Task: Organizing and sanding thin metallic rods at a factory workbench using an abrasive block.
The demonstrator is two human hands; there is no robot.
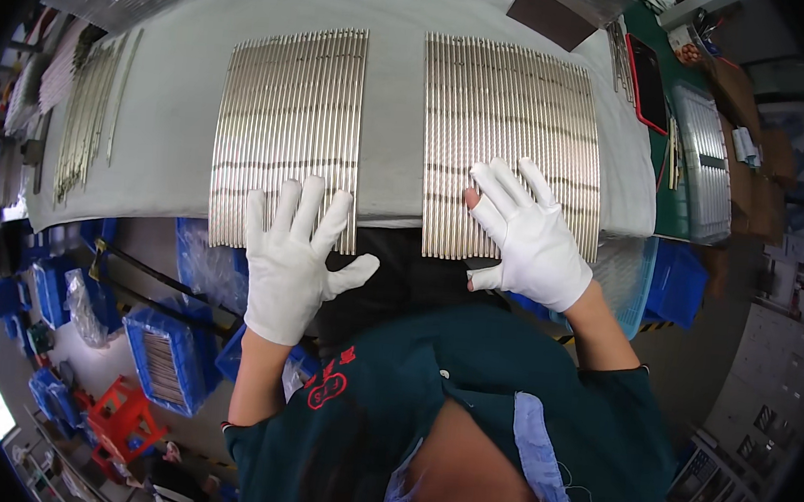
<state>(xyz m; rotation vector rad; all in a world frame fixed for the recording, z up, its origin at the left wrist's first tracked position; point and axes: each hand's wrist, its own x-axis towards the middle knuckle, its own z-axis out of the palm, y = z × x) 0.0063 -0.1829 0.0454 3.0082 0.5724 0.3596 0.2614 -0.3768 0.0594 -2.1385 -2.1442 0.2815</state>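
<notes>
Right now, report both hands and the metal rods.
Left hand open over left rod row, near end. Right hand open over right rod row. Rows lie apart. Red-edged phone off right.

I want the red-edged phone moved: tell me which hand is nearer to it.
Right. The right hand is over the right rods, below and left of the red-edged phone in the picture; the left hand is farther left, over the left rods.
</notes>
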